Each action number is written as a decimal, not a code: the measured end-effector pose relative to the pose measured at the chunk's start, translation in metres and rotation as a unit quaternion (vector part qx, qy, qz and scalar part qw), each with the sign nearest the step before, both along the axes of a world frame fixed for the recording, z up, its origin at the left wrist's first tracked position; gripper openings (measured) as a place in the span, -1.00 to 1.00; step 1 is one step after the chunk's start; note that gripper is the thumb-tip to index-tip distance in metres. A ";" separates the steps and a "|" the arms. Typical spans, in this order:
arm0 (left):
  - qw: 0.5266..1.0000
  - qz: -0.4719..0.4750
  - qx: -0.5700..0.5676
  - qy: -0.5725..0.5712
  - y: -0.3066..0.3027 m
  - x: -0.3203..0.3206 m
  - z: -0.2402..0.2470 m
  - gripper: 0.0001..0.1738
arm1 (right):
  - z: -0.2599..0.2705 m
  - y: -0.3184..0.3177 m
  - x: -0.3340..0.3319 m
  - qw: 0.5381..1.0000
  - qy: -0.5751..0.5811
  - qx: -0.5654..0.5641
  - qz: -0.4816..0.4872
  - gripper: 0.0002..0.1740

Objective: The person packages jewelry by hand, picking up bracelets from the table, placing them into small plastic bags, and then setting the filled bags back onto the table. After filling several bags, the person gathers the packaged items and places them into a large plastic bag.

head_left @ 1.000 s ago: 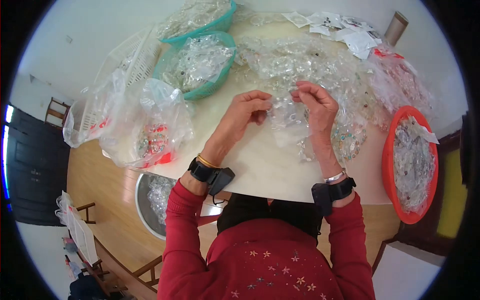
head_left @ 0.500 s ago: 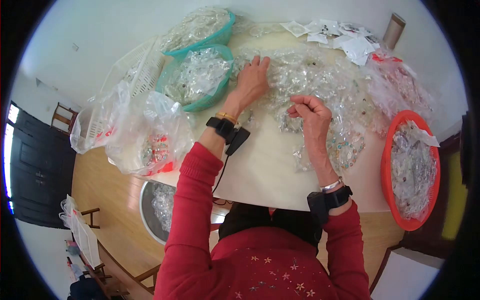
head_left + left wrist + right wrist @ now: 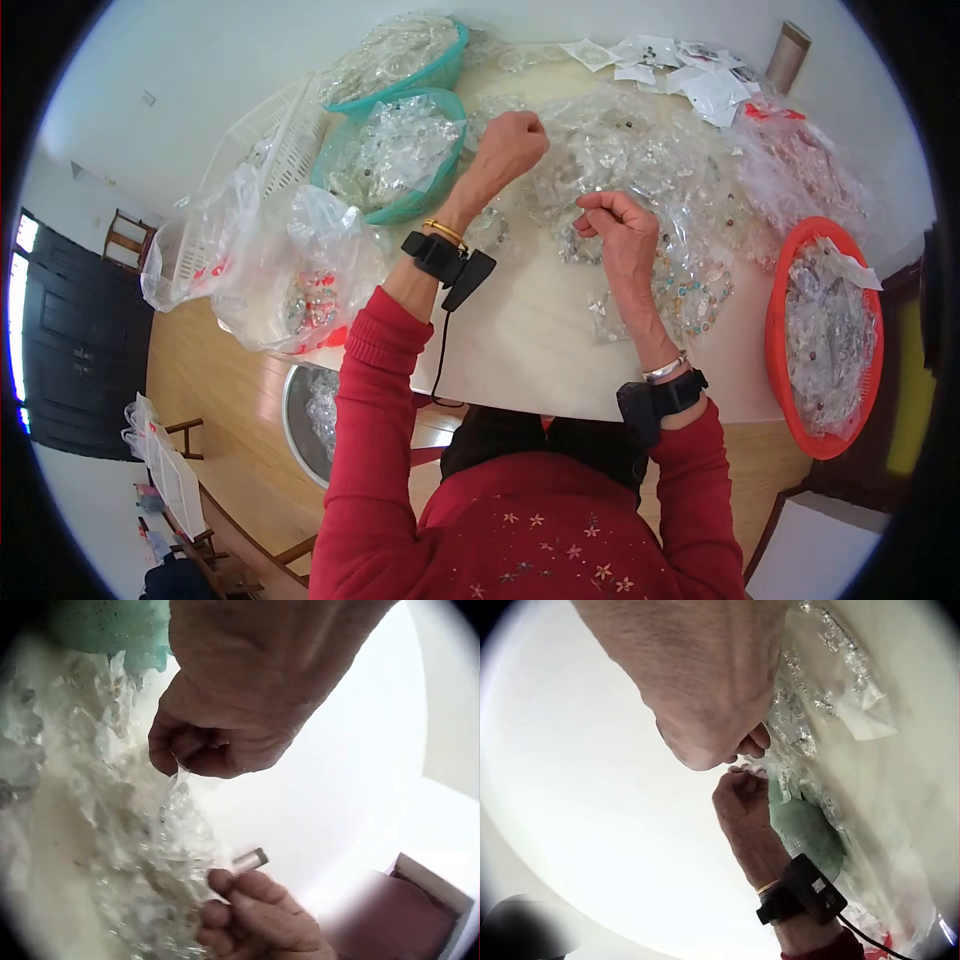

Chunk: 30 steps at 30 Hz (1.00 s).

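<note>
Left hand (image 3: 512, 145) of the person has its fingers drawn in, thumb against fingertips, pinching a wisp of clear plastic (image 3: 180, 775) that shows just past the fingers in the left wrist view. Right hand (image 3: 622, 228) is nearer the person, fingers bent inward and thumb close to the forefinger; whether it has hold of anything cannot be told.

A broad pile of clear bags (image 3: 625, 150) covers the surface (image 3: 520, 330) to the right of the left hand and beyond the right one, crowding the space about both. Coloured beads (image 3: 705, 300) in clear plastic lie just right of the right wrist.

Close on the left hand's left stands a green basket (image 3: 400, 208) heaped with bagged pieces, a second green basket (image 3: 440, 75) behind it. Farther left are a white lattice basket (image 3: 290, 130) and a clear carrier bag (image 3: 325, 225). Well to the right hand's right are a red basket (image 3: 778, 345) and a pinkish bag (image 3: 805, 165); white packets (image 3: 715, 92) lie beyond the pile.
</note>
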<state>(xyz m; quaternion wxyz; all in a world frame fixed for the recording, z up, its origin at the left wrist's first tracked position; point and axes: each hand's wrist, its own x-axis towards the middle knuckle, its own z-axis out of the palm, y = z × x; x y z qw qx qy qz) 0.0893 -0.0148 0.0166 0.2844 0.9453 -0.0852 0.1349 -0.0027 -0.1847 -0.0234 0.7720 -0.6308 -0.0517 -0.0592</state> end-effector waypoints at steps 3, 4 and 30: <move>0.917 -0.104 -0.360 0.134 -0.012 -0.021 0.028 -0.91 | 0.002 0.000 -0.002 1.000 0.000 -0.011 0.002 -0.84; 0.917 -0.103 -0.362 0.134 -0.014 -0.031 0.035 -0.91 | 0.004 0.000 -0.002 1.000 0.001 -0.017 0.002 -0.83; 0.600 -0.159 -0.731 0.284 0.008 -0.102 -0.014 -0.75 | 0.010 0.000 -0.006 0.990 0.028 0.042 0.131 -0.55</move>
